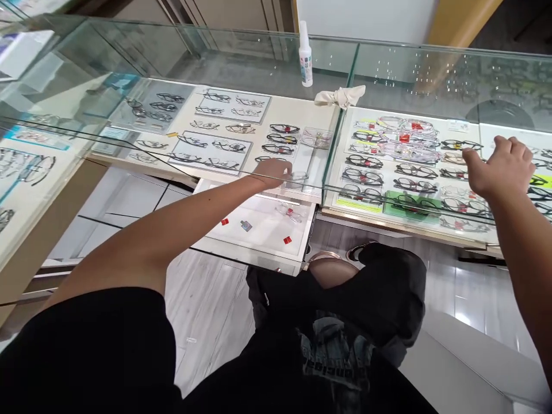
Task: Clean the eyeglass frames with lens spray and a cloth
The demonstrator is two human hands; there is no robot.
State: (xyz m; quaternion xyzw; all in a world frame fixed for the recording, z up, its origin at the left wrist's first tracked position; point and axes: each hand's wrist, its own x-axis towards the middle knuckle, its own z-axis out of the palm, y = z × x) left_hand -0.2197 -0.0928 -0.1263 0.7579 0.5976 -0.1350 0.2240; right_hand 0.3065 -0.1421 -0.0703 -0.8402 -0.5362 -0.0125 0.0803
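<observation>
My left hand [272, 172] reaches inside the glass display case, its fingers curled together at one end of a pair of clear eyeglasses [298, 177] on the white shelf. Just beyond it is a column of dark-framed eyeglasses [283, 138] with small red tags. Below the hand, a pulled-out white drawer [263, 244] holds another clear pair of eyeglasses [288, 213], red tags [287, 240] and a small grey tag [246, 226]. At the right, my right hand [502, 167] rests on the glass top above more eyeglasses, thumb and fingers apart, holding nothing.
A white spray bottle [306, 57] stands on the glass top, with a knotted cream cloth [340, 96] nearby. Rows of eyeglasses [416, 170] fill the right compartment, one pair on a green card [409, 208]. An upright glass divider [338, 132] separates the compartments.
</observation>
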